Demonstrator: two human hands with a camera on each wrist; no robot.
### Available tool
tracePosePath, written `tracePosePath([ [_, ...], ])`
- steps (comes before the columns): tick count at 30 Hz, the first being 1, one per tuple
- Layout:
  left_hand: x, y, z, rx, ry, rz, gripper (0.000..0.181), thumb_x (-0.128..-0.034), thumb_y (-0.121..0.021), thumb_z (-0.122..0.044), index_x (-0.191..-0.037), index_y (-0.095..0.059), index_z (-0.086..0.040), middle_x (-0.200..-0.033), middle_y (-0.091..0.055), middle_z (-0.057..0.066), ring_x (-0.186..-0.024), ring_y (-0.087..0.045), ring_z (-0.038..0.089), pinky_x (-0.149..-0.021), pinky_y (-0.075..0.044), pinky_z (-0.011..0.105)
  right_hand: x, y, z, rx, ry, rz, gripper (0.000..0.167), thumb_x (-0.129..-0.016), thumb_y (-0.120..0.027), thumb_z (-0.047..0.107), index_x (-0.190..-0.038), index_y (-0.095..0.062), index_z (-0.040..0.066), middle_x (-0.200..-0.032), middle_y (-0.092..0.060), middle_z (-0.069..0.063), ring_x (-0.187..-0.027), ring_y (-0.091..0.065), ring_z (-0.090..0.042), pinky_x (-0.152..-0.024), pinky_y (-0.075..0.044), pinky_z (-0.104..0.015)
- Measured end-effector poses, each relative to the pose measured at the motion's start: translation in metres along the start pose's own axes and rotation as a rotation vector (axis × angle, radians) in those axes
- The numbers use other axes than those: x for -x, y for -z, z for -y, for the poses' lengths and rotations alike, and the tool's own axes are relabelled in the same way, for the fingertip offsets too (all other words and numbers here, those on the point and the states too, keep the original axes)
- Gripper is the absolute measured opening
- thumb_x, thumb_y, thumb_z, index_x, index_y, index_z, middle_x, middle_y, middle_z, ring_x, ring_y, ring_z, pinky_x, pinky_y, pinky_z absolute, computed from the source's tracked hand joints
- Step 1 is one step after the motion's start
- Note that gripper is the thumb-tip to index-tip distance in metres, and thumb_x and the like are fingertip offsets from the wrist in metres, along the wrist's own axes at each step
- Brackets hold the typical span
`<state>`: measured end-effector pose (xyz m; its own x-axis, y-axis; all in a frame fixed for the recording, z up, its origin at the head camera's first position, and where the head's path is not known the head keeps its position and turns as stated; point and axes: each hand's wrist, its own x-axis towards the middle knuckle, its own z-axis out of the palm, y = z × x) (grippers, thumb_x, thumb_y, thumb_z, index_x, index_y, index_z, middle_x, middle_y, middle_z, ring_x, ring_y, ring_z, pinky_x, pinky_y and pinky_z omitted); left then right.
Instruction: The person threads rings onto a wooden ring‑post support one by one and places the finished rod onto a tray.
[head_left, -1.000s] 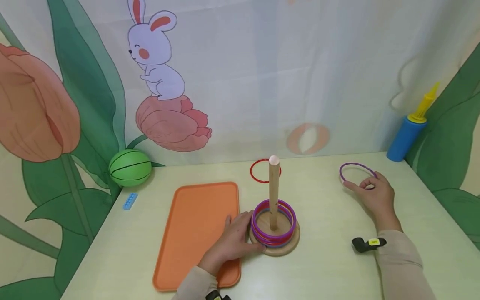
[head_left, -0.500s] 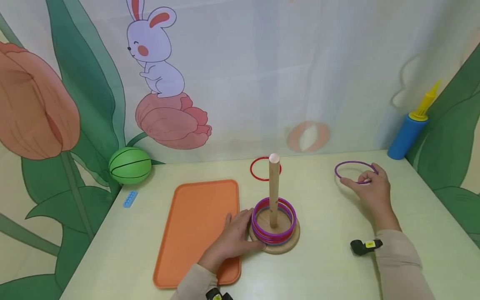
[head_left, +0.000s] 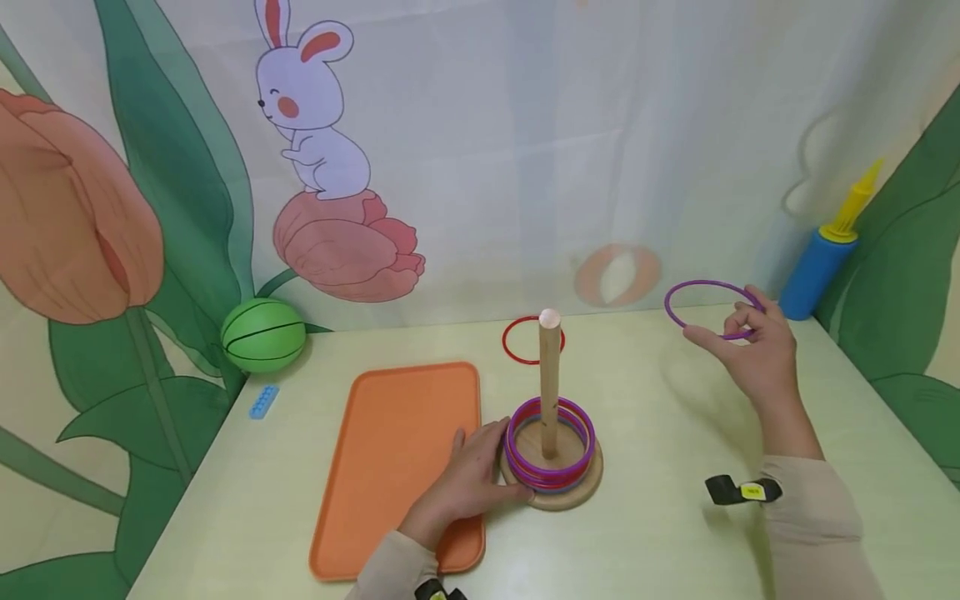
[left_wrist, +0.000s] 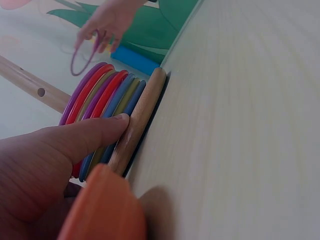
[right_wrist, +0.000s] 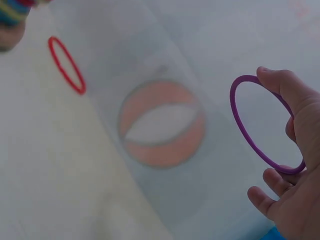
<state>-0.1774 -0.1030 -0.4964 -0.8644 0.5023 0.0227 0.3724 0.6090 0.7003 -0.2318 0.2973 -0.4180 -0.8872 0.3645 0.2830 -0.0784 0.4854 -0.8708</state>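
My right hand (head_left: 761,358) pinches a thin purple ring (head_left: 701,282) between thumb and fingers, held in the air above the table at the right. In the right wrist view that purple ring (right_wrist: 241,125) hangs tilted, apart from everything but the hand. My left hand (head_left: 468,475) holds the left side of the wooden ring-toss stand (head_left: 549,375), thumb at the front and fingers behind. Several coloured rings (left_wrist: 102,97), purple, red, yellow and blue, are stacked around its peg. In the left wrist view the thumb (left_wrist: 95,132) lies across the stack, its tip near the base.
A red ring (head_left: 503,340) lies behind the peg. An orange tray (head_left: 405,450) sits under the left wrist. At the back left are a green ball (head_left: 262,335) and a small blue brick (head_left: 263,402). A blue and yellow pump (head_left: 817,271) stands at the back right by the curtain.
The right hand has lifted the purple ring from near the tabletop, up and slightly leftward at first. The left hand keeps its place on the stand.
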Motion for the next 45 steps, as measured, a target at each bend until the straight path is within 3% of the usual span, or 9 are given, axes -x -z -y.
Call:
tracePosePath([
  [2,-0.002,-0.001,-0.001,-0.002,-0.008,-0.004,0.105,-0.0808,-0.090,-0.035,-0.163,-0.034,-0.003,-0.159,-0.049,0.010,-0.153,-0.036,0.030,-0.124,0.000,0.069,0.002,0.003,0.013,-0.027,0.035,-0.012,0.049,-0.090,-0.086,0.028,-0.087,-0.052,-0.007,-0.168,-0.037,-0.002,-0.150,-0.039,-0.033,-0.098,-0.052,-0.034],
  [9,-0.004,0.001,-0.002,-0.005,-0.003,-0.001,0.104,-0.0806,-0.090,-0.035,-0.162,-0.035,0.000,-0.159,-0.049,0.012,-0.153,-0.035,0.031,-0.124,0.001,0.068,0.014,0.005,0.047,-0.132,0.142,-0.011,0.043,-0.085,-0.089,0.011,-0.085,-0.052,-0.011,-0.165,-0.040,0.004,-0.147,-0.042,-0.025,-0.112,-0.048,-0.037],
  [17,0.001,-0.001,-0.001,-0.018,-0.001,0.002,0.105,-0.0804,-0.090,-0.037,-0.162,-0.035,0.000,-0.157,-0.051,0.012,-0.152,-0.036,0.031,-0.124,0.000,0.068,0.033,0.004,0.075,-0.284,0.276,0.011,0.037,-0.081,-0.085,-0.010,-0.077,-0.048,-0.009,-0.162,-0.045,-0.002,-0.141,-0.046,-0.023,-0.103,-0.050,-0.019],
  [25,0.000,0.000,-0.001,-0.022,-0.003,0.005,0.104,-0.0809,-0.090,-0.036,-0.162,-0.035,0.000,-0.158,-0.050,0.012,-0.153,-0.035,0.031,-0.124,0.000,0.069,0.050,0.004,0.097,-0.439,0.404,0.043,0.035,-0.073,-0.079,-0.023,-0.070,-0.050,-0.004,-0.159,-0.048,-0.011,-0.138,-0.046,-0.028,-0.104,-0.048,-0.021],
  [30,0.000,-0.001,-0.001,-0.011,0.005,0.008,0.104,-0.0814,-0.090,-0.036,-0.162,-0.035,-0.002,-0.158,-0.051,0.010,-0.153,-0.035,0.030,-0.124,0.001,0.068,0.059,-0.001,0.106,-0.463,0.479,0.061,0.035,-0.071,-0.082,-0.021,-0.071,-0.052,-0.004,-0.158,-0.049,-0.013,-0.136,-0.049,-0.029,-0.106,-0.047,-0.023],
  [39,0.000,0.001,-0.001,-0.004,0.003,0.003,0.103,-0.0805,-0.089,-0.036,-0.162,-0.036,-0.003,-0.157,-0.052,0.010,-0.152,-0.036,0.029,-0.124,0.001,0.068,0.079,-0.016,0.123,-0.617,0.577,0.163,0.038,-0.070,-0.094,-0.008,-0.071,-0.056,-0.002,-0.160,-0.045,-0.022,-0.134,-0.050,-0.036,-0.108,-0.047,-0.028],
  [45,0.001,0.001,-0.004,-0.002,0.023,0.011,0.103,-0.0806,-0.089,-0.036,-0.162,-0.036,-0.003,-0.157,-0.051,0.010,-0.153,-0.036,0.030,-0.125,0.001,0.067,0.089,-0.024,0.131,-0.539,0.624,0.188,0.042,-0.065,-0.097,-0.007,-0.070,-0.057,0.003,-0.162,-0.045,-0.019,-0.134,-0.050,-0.036,-0.107,-0.046,-0.031],
])
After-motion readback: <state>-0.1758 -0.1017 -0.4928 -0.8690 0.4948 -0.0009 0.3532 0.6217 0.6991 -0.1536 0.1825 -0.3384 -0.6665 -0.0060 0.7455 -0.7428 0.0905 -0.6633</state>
